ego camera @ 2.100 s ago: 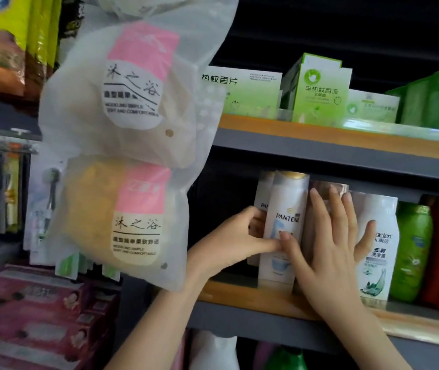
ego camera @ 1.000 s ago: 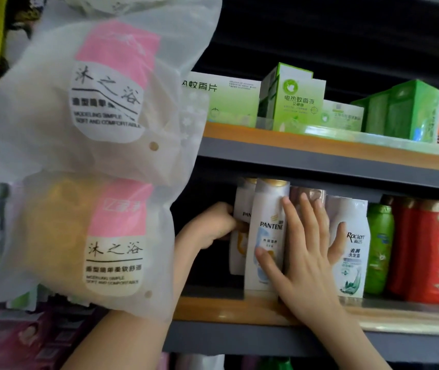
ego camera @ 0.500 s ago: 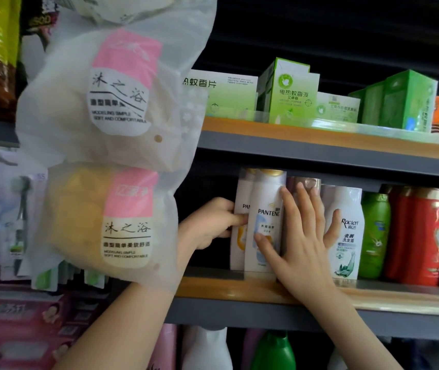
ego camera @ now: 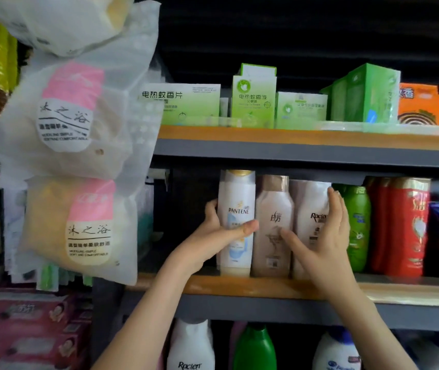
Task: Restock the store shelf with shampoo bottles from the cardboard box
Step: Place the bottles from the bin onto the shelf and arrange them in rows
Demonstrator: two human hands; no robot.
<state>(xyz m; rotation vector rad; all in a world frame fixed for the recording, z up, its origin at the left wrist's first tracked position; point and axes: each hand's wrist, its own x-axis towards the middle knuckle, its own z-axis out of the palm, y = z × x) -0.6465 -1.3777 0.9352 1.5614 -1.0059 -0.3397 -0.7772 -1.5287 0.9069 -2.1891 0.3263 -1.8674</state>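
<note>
Shelf [ego camera: 239, 285] stock, frame centre: our left hand [ego camera: 210, 240] grips the gold-capped bottle [ego camera: 237, 198], our right hand [ego camera: 322, 247] clasps a white bottle [ego camera: 309, 201].

Your left hand [ego camera: 213, 236] wraps the Pantene bottle [ego camera: 237, 198] at the row's left end, middle bottle [ego camera: 274, 209] touching its right side, third bottle [ego camera: 310, 201] next, cupped by your right hand [ego camera: 325, 236], all upright on the shelf board [ego camera: 239, 285], cartons [ego camera: 253, 100] on the shelf above, hanging bags [ego camera: 79, 156] to your left
</note>
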